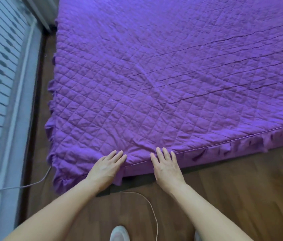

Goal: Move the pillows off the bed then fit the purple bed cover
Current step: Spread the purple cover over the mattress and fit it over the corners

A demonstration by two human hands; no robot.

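A quilted purple bed cover (163,80) with a ruffled skirt lies spread over the whole bed, with a few long creases across its middle. My left hand (106,168) rests flat with straight fingers on the cover's near edge, close to the front left corner. My right hand (166,166) lies flat beside it, fingers straight, on the piped edge of the cover. The two hands sit a short gap apart. No pillows are in view.
Brown wooden floor (241,188) runs along the bed's near side. A thin cable (150,207) curls on the floor between my arms, and another cable (33,184) leads left. A window or door with a striped grille (0,75) stands at the left. My shoe (119,233) shows at the bottom.
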